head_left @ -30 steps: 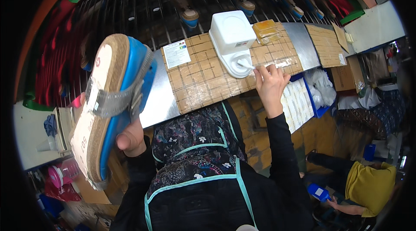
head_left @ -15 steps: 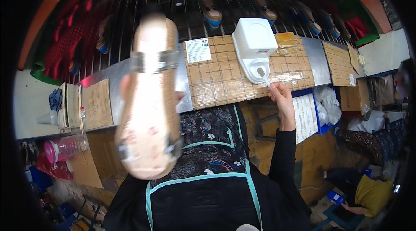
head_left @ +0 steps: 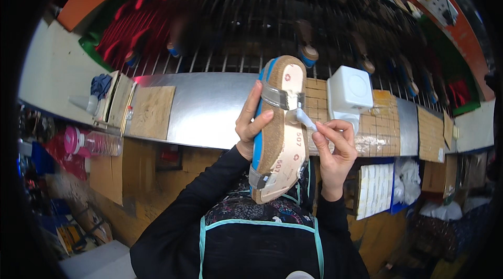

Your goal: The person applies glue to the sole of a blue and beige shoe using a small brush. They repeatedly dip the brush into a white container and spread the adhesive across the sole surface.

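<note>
My left hand [head_left: 250,127] is closed around the left side of a sandal [head_left: 275,145] on a blue last. The sandal is held upright before me, with its pale sole face towards me, a brown cork-like edge and clear straps folded over that edge. In my right hand [head_left: 335,156], a small white brush [head_left: 305,118] is pinched between thumb and fingers. Its tip is at the end of the middle strap on the sole face; whether it touches is hard to tell. Just beyond the right hand stands a white plastic dispenser [head_left: 350,90], partly hidden at its base.
A metal ledge [head_left: 204,106] runs across in front, with a cardboard mat [head_left: 385,140] under the dispenser. Behind it lies a rack of metal bars [head_left: 225,64] carrying several more lasted sandals. At left are a wooden board [head_left: 152,111] and a pink-lidded jar [head_left: 86,141].
My right hand has brought the brush from the dispenser's cup to the sandal. The sandal has turned, showing its blue side. The view has shifted, so the ledge and dispenser appear farther right.
</note>
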`<state>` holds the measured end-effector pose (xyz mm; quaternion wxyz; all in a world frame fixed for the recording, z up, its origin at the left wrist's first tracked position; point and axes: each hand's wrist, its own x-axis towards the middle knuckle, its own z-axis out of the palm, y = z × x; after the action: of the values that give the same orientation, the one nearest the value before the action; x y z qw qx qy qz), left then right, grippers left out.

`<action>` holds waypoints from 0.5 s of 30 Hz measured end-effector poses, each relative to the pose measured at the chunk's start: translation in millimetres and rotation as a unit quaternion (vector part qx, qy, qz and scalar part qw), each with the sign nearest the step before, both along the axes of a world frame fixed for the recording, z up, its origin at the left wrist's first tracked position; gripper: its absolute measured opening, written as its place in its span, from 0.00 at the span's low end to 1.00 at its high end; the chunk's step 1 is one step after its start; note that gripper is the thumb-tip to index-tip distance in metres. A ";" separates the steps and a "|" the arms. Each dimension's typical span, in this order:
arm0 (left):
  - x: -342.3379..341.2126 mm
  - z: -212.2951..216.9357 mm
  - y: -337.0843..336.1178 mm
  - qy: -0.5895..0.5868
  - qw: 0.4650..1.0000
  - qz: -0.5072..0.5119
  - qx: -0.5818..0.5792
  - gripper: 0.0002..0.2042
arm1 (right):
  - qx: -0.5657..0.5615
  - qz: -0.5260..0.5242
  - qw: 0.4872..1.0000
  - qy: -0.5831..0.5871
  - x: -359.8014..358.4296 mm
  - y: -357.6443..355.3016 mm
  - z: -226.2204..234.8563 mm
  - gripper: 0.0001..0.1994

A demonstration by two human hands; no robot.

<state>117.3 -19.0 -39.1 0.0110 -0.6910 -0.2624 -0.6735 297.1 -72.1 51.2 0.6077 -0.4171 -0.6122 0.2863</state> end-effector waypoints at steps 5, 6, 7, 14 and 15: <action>-12.8 18.1 -14.7 -0.015 0.999 0.030 -0.017 0.23 | 0.001 0.007 1.000 -0.011 -15.7 14.7 -1.5 0.11; -15.1 21.1 -17.7 -0.008 0.999 0.034 -0.020 0.23 | 0.007 0.007 1.000 -0.019 -17.3 18.3 0.6 0.11; -16.2 23.8 -19.6 -0.004 0.999 0.036 -0.024 0.23 | 0.017 0.004 0.999 -0.029 -18.4 21.9 3.5 0.11; -18.4 31.8 -23.2 -0.017 1.000 0.010 -0.007 0.24 | 0.089 -0.061 0.991 -0.082 -21.2 41.0 21.7 0.13; -19.1 32.6 -23.3 -0.012 1.000 0.011 -0.001 0.23 | 0.140 -0.092 0.980 -0.109 -20.5 42.8 23.1 0.13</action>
<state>98.1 -42.3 -6.6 0.0148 -0.6795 -0.2708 -0.6817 276.6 -29.3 74.3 0.6134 -0.4109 -0.6680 0.0938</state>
